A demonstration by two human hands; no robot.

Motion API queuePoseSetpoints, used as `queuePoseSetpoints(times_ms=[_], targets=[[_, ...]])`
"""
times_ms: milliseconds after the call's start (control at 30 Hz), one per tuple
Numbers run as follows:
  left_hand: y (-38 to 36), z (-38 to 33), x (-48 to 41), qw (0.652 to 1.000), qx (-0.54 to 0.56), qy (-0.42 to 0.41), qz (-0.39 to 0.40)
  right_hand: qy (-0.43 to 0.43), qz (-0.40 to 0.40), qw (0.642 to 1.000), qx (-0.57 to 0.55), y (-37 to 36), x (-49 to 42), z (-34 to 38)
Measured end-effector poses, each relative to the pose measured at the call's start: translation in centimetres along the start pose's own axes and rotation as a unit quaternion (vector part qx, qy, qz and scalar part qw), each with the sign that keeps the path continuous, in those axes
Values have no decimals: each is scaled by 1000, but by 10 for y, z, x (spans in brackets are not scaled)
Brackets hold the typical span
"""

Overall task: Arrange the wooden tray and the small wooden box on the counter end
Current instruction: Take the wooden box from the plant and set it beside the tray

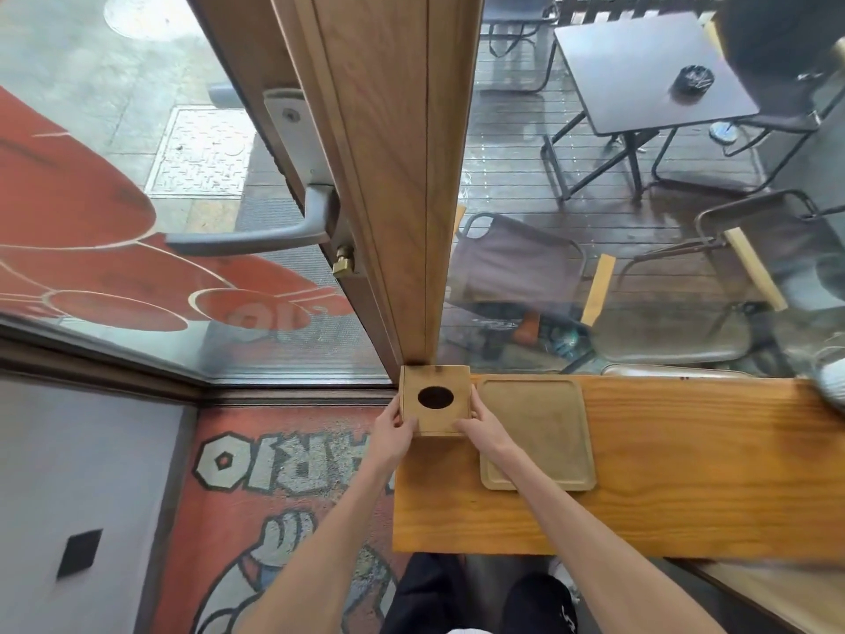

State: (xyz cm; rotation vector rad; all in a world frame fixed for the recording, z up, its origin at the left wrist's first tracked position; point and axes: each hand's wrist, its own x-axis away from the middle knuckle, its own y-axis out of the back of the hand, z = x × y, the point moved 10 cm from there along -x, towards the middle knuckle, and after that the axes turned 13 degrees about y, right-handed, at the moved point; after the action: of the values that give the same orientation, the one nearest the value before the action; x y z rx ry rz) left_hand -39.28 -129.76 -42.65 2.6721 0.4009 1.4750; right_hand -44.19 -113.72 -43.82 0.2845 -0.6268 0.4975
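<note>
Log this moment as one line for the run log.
left hand: gripping small wooden box | right hand: gripping same box | box: far-left counter corner | wooden tray: flat beside box, untouched

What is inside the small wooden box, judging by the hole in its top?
Only darkness shows through the oval hole in the small wooden box; its lid hides any contents.

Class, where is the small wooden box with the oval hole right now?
The small wooden box sits at the counter's far left corner, below the wooden door post, held between both hands, left of the flat wooden tray.
</note>
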Motion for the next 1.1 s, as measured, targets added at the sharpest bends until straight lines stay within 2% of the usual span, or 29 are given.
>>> queuePoseSetpoints(times_ms=[1100], targets=[[-1, 0, -4, 999, -15, -2, -29, 6, 2, 1000, 14, -1, -6, 3]])
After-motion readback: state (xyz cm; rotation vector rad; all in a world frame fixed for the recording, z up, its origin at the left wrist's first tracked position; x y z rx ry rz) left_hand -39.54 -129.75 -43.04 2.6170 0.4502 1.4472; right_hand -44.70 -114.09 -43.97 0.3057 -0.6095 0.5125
